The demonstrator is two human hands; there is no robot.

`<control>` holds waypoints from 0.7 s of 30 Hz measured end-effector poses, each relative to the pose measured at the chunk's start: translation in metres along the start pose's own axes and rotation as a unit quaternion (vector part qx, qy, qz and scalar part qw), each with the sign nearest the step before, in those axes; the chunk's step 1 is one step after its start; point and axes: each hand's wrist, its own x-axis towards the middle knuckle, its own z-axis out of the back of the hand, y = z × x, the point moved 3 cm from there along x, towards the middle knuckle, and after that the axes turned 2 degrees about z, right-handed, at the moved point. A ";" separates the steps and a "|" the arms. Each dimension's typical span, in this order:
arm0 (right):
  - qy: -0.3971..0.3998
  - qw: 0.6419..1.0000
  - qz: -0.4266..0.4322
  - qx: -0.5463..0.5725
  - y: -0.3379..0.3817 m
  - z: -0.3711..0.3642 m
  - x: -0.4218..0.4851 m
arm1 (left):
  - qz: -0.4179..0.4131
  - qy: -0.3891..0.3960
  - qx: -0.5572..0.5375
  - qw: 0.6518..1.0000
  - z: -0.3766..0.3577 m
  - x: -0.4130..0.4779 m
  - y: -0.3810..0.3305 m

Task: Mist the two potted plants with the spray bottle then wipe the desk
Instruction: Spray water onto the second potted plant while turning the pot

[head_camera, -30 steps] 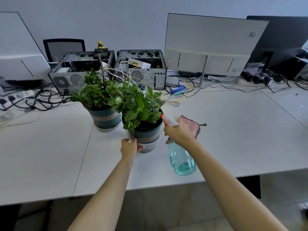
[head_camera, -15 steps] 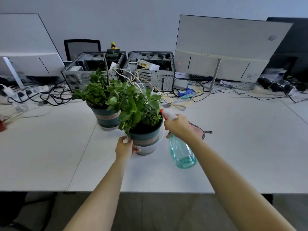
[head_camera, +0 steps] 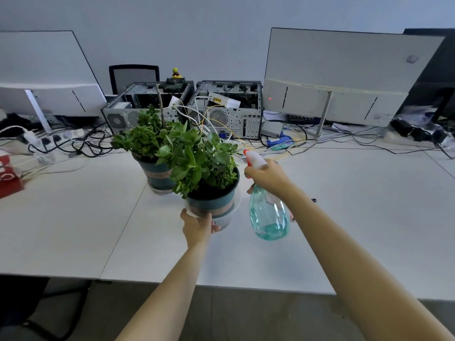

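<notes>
Two leafy green plants in teal pots stand on the white desk [head_camera: 73, 230]. The near potted plant [head_camera: 209, 178] sits in a clear saucer, and my left hand [head_camera: 197, 226] grips its lower front rim. The far potted plant [head_camera: 150, 148] stands just behind and to the left, its leaves touching the near one's. My right hand [head_camera: 267, 177] holds a clear teal spray bottle [head_camera: 268, 215] in the air to the right of the near pot. The bottle's white and red nozzle points left at the leaves. A little liquid lies in its bottom. My right arm hides nearly all of the cloth.
Two open computer cases [head_camera: 226, 109] stand behind the plants, with tangled cables [head_camera: 73, 143] and power strips to the left. White monitor backs [head_camera: 339, 77] rise at the rear right and left. A red box [head_camera: 9, 178] lies at the left edge. The desk's front edge runs below my forearms.
The view has shifted, so everything sits further right and the red box appears. The spray bottle has risen slightly and stayed beside the near plant. My left hand keeps hold of the pot.
</notes>
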 end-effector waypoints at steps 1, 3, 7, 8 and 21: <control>-0.001 1.000 -0.016 0.027 -0.004 0.000 0.003 | 0.006 -0.005 -0.014 1.000 -0.001 0.000 -0.001; 0.013 0.998 -0.029 0.062 -0.007 0.000 0.004 | 0.019 -0.003 -0.037 0.999 -0.001 0.001 0.000; 0.033 0.998 -0.019 0.058 -0.006 0.003 0.004 | 0.020 0.010 -0.022 1.000 0.012 0.013 -0.007; 0.040 0.997 -0.015 0.059 -0.006 0.004 0.004 | 0.018 0.014 -0.015 1.000 0.018 0.019 -0.011; 0.067 0.998 0.000 0.011 0.001 -0.009 0.000 | -0.032 -0.053 0.081 0.995 0.040 0.027 -0.016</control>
